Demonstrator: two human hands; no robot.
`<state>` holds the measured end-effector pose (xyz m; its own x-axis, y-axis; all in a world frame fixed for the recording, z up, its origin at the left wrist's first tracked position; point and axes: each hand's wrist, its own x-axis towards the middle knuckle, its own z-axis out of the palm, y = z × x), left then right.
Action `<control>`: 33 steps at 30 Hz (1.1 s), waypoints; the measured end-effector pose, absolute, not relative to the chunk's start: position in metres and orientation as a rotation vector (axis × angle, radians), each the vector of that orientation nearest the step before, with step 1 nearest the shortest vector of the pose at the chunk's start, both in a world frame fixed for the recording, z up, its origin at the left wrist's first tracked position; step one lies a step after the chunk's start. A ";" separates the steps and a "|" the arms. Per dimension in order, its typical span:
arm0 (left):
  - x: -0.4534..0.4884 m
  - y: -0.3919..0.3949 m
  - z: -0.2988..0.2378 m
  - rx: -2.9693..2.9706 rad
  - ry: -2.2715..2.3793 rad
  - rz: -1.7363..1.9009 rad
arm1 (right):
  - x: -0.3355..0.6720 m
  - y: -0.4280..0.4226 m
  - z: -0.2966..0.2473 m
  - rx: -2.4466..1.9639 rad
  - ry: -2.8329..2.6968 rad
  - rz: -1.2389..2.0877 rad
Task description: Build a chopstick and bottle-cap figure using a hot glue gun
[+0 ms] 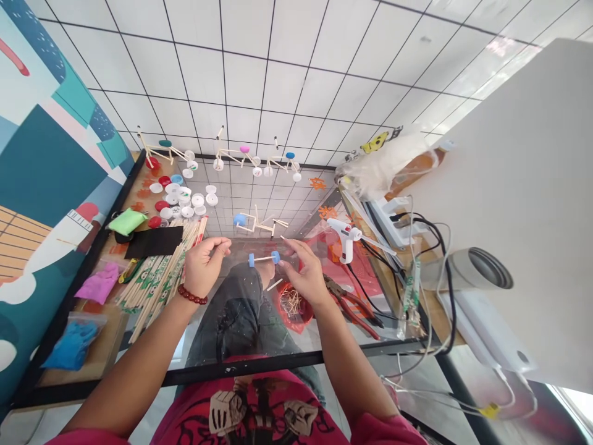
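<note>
Left hand (pixel 206 262) curled; right hand (pixel 303 269) touching 1 blue-capped stick (pixel 264 258).

Pliers (pixel 354 306) right of capped stick (pixel 264 258)

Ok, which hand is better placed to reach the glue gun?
Probably the right hand: it's nearer the glue gun, though apparently touching the blue-ended stick. The left hand is farther, beside the wooden sticks.

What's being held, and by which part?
Right hand is at the nearer blue disc on the short stick; grip or mere touch, can't tell. Left hand: no held thing visible.
</note>
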<state>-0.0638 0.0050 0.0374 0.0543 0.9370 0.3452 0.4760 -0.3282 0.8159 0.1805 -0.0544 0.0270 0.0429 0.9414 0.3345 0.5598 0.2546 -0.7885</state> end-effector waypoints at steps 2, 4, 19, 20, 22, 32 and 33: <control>-0.064 0.006 0.037 1.877 1.370 1.156 | 0.180 -0.055 0.024 -1.443 -1.707 0.505; -0.061 0.005 0.035 2.038 1.275 1.084 | 0.180 -0.054 0.020 -1.483 -1.797 0.498; -0.050 0.002 0.011 2.403 1.108 0.701 | 0.176 -0.044 0.008 -1.550 -1.897 0.531; -0.050 0.002 0.011 2.404 1.111 0.701 | 0.176 -0.044 0.007 -1.546 -1.888 0.524; -0.050 0.002 0.010 2.411 1.110 0.700 | 0.177 -0.042 0.006 -1.534 -1.869 0.523; -0.048 0.001 0.007 2.428 1.131 0.722 | 0.171 -0.044 0.009 -1.539 -1.912 0.492; -0.048 0.001 0.008 2.424 1.136 0.723 | 0.171 -0.044 0.009 -1.531 -1.905 0.509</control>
